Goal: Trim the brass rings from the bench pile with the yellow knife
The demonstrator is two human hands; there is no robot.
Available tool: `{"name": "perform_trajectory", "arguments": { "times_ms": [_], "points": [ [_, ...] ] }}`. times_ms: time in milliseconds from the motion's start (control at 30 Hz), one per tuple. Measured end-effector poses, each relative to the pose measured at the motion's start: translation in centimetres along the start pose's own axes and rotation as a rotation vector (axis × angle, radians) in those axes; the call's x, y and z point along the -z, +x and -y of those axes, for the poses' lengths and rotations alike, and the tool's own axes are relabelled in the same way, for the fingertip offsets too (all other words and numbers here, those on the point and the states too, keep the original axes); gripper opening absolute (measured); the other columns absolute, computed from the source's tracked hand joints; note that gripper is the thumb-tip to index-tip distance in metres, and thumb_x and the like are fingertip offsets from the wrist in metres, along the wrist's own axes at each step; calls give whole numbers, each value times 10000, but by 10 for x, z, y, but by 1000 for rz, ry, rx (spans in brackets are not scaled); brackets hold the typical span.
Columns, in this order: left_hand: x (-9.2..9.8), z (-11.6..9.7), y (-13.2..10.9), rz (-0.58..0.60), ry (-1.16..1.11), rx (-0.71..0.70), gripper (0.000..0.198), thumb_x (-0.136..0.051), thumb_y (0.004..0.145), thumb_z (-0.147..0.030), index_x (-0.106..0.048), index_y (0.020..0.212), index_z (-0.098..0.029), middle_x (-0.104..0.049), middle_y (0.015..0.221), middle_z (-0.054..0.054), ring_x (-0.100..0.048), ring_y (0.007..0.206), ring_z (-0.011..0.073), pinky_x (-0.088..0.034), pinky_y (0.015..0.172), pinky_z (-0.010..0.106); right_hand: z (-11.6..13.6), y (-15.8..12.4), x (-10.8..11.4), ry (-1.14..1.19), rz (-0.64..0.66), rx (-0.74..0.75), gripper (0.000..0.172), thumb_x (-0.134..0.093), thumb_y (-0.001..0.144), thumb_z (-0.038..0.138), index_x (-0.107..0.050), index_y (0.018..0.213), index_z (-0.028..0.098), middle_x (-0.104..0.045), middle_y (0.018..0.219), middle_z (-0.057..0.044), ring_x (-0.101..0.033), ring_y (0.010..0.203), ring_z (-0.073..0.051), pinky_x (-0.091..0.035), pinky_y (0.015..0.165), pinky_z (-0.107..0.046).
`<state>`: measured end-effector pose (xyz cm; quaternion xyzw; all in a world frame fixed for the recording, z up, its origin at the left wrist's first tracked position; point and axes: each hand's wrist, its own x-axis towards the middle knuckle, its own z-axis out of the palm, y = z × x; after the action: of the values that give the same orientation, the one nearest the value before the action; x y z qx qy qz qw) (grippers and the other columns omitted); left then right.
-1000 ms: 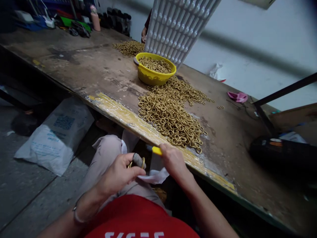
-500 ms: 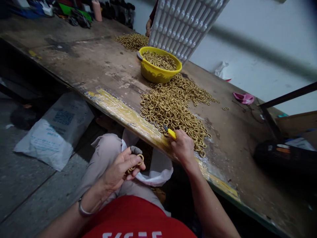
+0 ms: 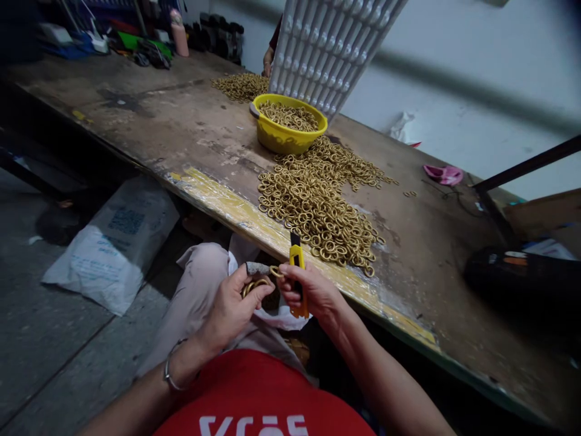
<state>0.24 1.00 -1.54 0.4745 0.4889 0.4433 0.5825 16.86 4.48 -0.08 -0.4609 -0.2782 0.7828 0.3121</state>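
My left hand [image 3: 240, 303] is closed around a few gold-coloured rings [image 3: 255, 286]; a grey wrap covers one of its fingertips. Beside it, my right hand [image 3: 306, 290] grips a yellow utility knife [image 3: 297, 260], dark blade end pointing up. A single ring [image 3: 275, 272] sits between the right thumb and finger, meeting the wrapped fingertip of the left. Both hands are above my lap, in front of the table edge. Just beyond them a large heap of gold-coloured rings [image 3: 318, 200] lies on the table.
A yellow basin [image 3: 290, 142] full of rings stands behind the heap. Farther back are another ring pile [image 3: 240, 86], a clear ribbed plastic sheet [image 3: 331, 48] and a person's arm [image 3: 269, 57]. Tape covers the table edge [image 3: 218, 197]. A white sack [image 3: 113, 242] lies on the floor.
My right hand has moved from the heap's near edge back to my left hand, bringing a ring and the knife, which now points upward. My left hand has turned and moved slightly right.
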Motion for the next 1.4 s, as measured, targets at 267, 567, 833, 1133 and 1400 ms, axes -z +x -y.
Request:
{"name": "perform_trajectory", "arguments": {
  "times_ms": [267, 567, 833, 1133, 1400],
  "points": [
    [1, -1, -11, 11, 197, -125, 90, -664, 815, -254, -694, 855, -179, -661, 716, 6, -534, 616, 127, -416, 592, 217, -9, -6, 4, 9, 55, -30, 361, -749, 672, 399, -472, 611, 176, -454, 485, 79, -299, 352, -25, -219, 350, -169],
    [1, -3, -4, 172, -86, 222, 183, -670, 758, -315, -619, 774, -140, -539, 557, -40, -411, 454, 77, -293, 403, 182, -19, -28, 4, -674, -100, 371, 351, -527, 877, 443, -499, 640, 185, -443, 556, 46, -360, 481, -83, -278, 483, -225],
    [5, 4, 0, 200, -112, 220, 298, -684, 774, -432, -566, 768, -158, -495, 523, -62, -383, 413, 58, -283, 389, 171, -30, -39, 6, -1653, -328, 553, 156, -502, 800, 74, -586, 881, 178, -641, 819, -44, -554, 673, -154, -335, 598, -249],
    [16, -15, -7, 275, -30, 168, 151, -633, 798, -285, -561, 732, -171, -453, 555, -66, -357, 466, 66, -281, 434, 183, -18, -21, 31, -1836, -514, 309, 171, -492, 805, 51, -596, 888, 159, -680, 831, -91, -605, 681, -190, -319, 576, -274],
    [13, -13, 12, 186, 33, 205, 130, -647, 753, -278, -599, 711, -165, -451, 514, -65, -384, 464, 85, -296, 428, 198, -15, -28, 31, -1598, -380, 622, 173, -479, 796, 81, -588, 879, 187, -650, 768, -40, -587, 669, -163, -374, 617, -249]
  ]
}}
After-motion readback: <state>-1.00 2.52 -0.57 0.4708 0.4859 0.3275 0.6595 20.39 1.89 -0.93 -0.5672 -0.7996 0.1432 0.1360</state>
